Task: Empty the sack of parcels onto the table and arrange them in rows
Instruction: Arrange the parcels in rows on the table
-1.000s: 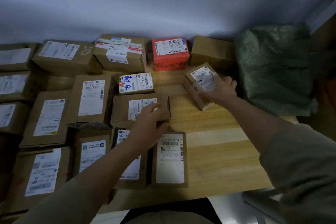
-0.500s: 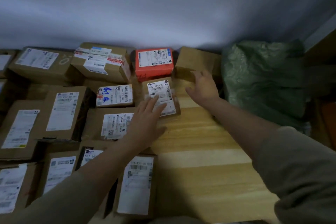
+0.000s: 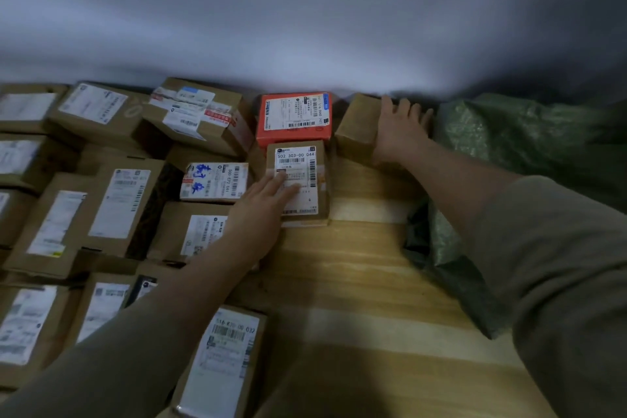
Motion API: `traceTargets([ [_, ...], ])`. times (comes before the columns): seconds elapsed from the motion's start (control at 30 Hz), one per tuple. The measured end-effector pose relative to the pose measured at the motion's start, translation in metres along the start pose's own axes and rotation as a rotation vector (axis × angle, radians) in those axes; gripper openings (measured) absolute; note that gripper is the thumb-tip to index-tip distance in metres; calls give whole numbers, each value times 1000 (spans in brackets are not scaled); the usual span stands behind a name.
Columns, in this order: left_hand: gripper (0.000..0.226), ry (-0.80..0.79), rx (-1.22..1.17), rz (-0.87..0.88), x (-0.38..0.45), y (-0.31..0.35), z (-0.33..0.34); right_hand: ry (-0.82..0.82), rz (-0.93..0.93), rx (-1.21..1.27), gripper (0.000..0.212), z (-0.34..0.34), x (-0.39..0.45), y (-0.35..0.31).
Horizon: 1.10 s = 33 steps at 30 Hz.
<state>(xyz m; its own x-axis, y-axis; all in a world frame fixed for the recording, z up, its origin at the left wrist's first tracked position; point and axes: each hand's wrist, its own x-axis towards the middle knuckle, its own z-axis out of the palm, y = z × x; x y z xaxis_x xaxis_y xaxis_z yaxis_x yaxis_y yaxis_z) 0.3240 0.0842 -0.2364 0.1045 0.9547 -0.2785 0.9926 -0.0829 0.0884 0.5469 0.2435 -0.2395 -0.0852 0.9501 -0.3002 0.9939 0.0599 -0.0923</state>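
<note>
2 hands are on parcels at the far side of the desk. A second ago the right hand gripped a small labelled box out over the bare wood; that box now lies flat just in front of the orange box, its label up, closing the gap beside the blue-scrawled parcel. The left hand, which lay on a parcel nearer the person, has come forward and rests its straight fingers on the box's label, pressing it into line without curling round it. The right hand has let go and reached on to the plain brown box by the wall, fingers spread flat over its top and far edge; I cannot tell whether they hook behind it.

So 1 more parcel has joined the rows, which now run from the left edge to past the desk's middle. The green sack slumps at the right, just beside the plain box, one fold trailing along the desk under the right arm. Its contents are hidden, so how many parcels remain is unclear. My guess is the plain box gets squared against the orange one next; the right half of the desk has room for more.
</note>
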Motion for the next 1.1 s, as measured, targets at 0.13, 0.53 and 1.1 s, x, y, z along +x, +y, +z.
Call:
traceTargets([
  [0.13, 65, -16, -37, -30, 3, -1, -2, -10, -33, -48, 116, 0, 4, 0],
  [0.53, 68, -43, -134, 5, -2, -4, 0, 327, -113, 403, 125, -26, -36, -7],
  [1.1, 53, -585, -1885, -145, -97, 0, -65, -507, -80, 2001, 76, -7, -179, -54],
])
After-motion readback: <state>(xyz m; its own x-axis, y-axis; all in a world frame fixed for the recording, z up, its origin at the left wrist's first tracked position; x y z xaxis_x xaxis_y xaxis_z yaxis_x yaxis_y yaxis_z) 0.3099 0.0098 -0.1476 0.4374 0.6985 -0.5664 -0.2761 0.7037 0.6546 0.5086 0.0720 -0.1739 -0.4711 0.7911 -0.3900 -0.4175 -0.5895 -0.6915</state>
